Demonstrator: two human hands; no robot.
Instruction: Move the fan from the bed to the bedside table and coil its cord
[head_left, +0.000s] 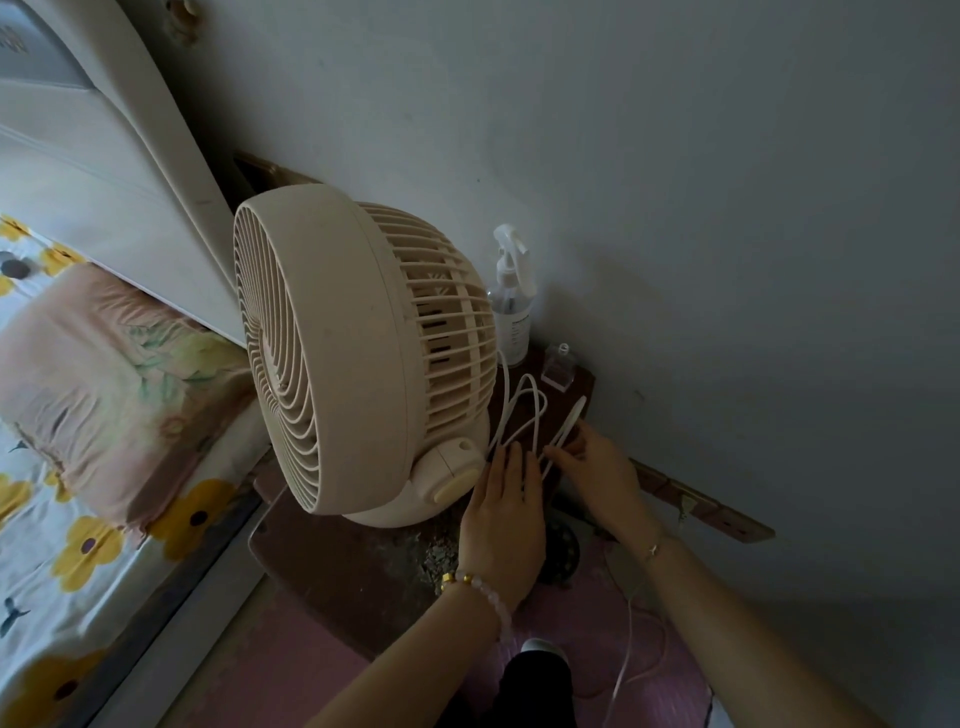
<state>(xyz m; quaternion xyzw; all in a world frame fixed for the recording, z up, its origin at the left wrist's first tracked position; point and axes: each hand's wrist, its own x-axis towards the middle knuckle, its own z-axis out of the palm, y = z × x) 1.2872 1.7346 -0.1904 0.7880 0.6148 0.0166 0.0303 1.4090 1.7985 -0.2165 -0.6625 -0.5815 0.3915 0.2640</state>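
A cream round fan (358, 364) stands upright on the dark brown bedside table (332, 566), its grille facing the bed. Its white cord (524, 415) lies in several loops on the table behind the fan's base. My left hand (501, 519) rests flat beside the base with its fingertips on the loops. My right hand (597, 467) pinches the loops at their right side, close to the wall. Part of the cord is hidden behind the fan.
A clear spray bottle (511, 301) and a small glass bottle (558, 366) stand at the table's back by the grey wall. The bed with flowered sheet (78, 545) and pillow (104, 384) lies left. Another thin white cable (628, 654) trails over the pink floor.
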